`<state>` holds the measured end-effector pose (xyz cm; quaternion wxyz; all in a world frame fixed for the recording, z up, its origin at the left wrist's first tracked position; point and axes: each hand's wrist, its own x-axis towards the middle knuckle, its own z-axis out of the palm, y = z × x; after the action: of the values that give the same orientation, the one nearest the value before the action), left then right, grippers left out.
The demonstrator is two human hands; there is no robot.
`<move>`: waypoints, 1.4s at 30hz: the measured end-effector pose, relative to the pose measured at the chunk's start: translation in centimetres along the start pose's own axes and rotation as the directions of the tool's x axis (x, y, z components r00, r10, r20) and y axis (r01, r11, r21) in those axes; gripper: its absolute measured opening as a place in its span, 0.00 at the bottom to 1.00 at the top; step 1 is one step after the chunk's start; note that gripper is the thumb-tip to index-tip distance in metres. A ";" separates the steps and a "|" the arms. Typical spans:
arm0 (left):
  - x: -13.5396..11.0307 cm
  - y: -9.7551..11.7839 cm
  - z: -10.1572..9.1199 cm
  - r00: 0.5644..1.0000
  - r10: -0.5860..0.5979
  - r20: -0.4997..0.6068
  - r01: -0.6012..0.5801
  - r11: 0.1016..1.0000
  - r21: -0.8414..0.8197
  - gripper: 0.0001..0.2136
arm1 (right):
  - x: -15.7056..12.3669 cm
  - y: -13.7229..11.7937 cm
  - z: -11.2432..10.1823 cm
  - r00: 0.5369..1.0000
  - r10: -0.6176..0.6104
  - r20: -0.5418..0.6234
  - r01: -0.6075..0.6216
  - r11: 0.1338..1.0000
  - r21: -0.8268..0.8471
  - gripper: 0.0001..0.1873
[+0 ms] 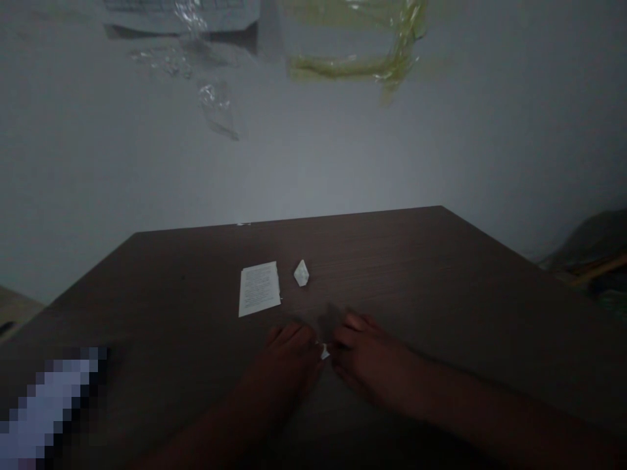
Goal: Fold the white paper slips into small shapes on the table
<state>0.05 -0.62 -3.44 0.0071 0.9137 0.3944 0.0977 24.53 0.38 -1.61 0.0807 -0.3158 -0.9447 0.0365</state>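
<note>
Close together over the front middle of the table, my left hand point(289, 352) and my right hand point(365, 356) pinch a small piece of white paper point(325, 352) between them. Only a bit of that paper shows; the fingers cover the rest. Beyond my hands lies a small folded white paper piece point(302, 274), pointed at its top. To its left is a flat stack of printed paper sheets point(259, 288), with lines of text on the top one. The light is dim and finger details are dark.
The brown wooden table point(372, 261) runs back to a pale wall point(313, 156). Clear and yellow tape point(347, 67) holds sheets on the wall. A pixelated bright object point(49, 405) lies at the left front. Dark items point(597, 241) stand beyond the right edge.
</note>
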 end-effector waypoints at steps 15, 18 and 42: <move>-0.3 -0.6 -0.6 0.994 0.072 0.077 -0.068 0.997 -0.048 0.25 | 0.1 3.5 -1.6 0.994 -0.045 0.101 0.002 0.920 0.392 0.11; -0.7 -0.8 -0.4 0.992 0.081 0.099 -0.079 0.997 -0.016 0.25 | 0.4 3.9 -1.0 0.996 -0.033 0.085 -0.007 0.901 0.433 0.09; 0.2 -0.1 -2.4 0.972 0.106 0.210 -0.074 0.986 -0.152 0.23 | 2.4 1.9 0.4 0.989 0.147 0.011 -0.144 0.947 0.287 0.08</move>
<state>-0.28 -0.55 -1.09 0.1113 0.9330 0.3414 0.0258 23.72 3.36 -1.97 0.1276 -0.3695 -0.9032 0.1772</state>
